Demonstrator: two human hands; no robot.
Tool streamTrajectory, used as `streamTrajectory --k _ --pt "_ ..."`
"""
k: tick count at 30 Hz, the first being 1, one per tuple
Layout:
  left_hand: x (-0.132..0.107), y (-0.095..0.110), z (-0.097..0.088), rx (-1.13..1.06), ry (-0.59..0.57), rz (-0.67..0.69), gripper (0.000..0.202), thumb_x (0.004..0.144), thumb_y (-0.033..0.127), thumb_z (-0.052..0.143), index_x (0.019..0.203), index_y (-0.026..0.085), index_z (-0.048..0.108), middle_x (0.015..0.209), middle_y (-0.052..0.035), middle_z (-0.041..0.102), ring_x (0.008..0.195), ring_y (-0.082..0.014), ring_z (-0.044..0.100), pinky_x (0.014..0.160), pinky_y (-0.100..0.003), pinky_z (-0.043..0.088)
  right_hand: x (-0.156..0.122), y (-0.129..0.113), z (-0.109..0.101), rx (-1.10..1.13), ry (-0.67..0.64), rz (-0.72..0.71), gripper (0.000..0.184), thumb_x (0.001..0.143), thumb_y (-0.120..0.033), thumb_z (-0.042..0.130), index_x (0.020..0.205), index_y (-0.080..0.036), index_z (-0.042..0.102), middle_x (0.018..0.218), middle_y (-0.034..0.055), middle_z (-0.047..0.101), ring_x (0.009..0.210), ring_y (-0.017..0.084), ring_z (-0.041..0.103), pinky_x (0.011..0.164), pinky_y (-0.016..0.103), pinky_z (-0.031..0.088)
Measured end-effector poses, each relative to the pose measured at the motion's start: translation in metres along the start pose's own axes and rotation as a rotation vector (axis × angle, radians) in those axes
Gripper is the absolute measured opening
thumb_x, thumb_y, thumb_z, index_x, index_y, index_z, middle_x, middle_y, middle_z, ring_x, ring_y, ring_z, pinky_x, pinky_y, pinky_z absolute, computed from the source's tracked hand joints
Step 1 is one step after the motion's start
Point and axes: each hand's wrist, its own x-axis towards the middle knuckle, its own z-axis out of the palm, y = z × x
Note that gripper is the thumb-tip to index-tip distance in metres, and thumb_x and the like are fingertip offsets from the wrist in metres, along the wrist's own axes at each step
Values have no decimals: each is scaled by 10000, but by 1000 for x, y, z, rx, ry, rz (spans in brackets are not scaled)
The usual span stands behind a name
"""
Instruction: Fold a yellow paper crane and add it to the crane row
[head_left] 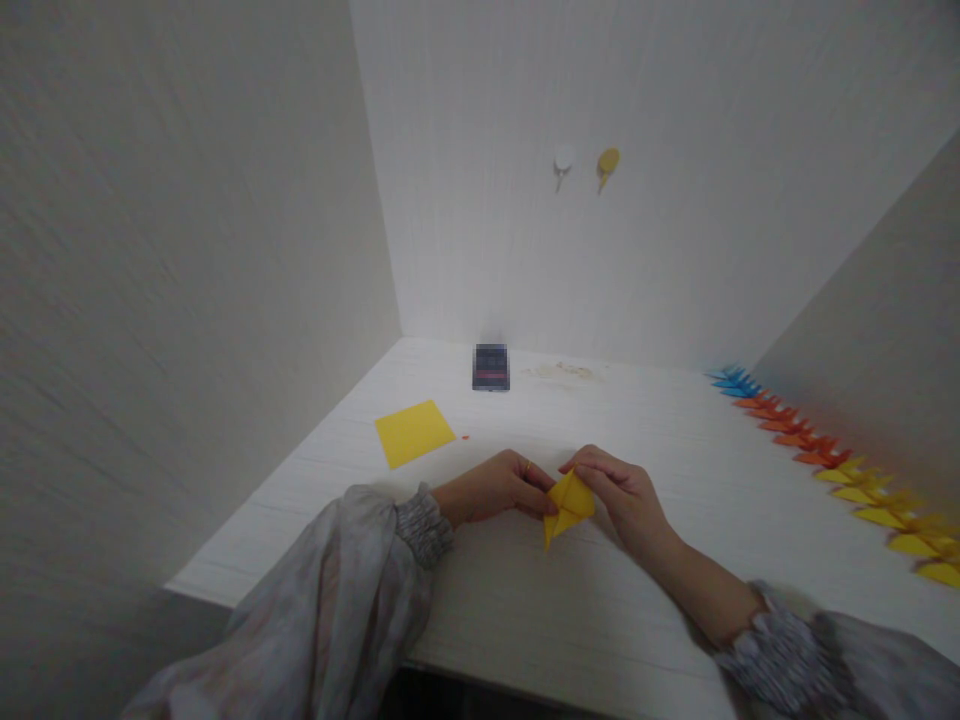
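Between my two hands, just above the white tabletop, is a piece of folded yellow origami paper (573,502) with pointed corners. My left hand (504,488), wearing a ring, pinches its left side between thumb and fingers. On the upper right, my right hand (616,487) grips the top corner with its fingertips. One narrow point of the paper hangs down towards me. Part of the paper is hidden behind the fingers. To the left lies a flat sheet of yellow paper (414,434).
A dark, blurred-out object (491,368) stands by the back wall. Along the right wall runs a row of folded paper cranes (821,450) in blue, orange and yellow. White and yellow hooks (608,160) are on the back wall. The table's front edge (510,685) is close to me.
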Motion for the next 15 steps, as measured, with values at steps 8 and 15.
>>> streamTrajectory --k 8,15 --pt "3 -4 -5 61 25 1 226 562 154 651 785 138 682 723 -12 656 621 -98 564 700 -256 425 4 0 -8 -30 146 17 253 795 -315 456 648 -182 615 666 16 571 684 151 526 665 273 400" --pt "6 -8 -7 85 103 59 216 581 186 640 787 137 683 709 -16 653 615 -101 557 692 -253 418 4 -5 3 -163 20 7 135 715 -318 571 721 -191 617 699 26 577 687 159 536 640 272 421"
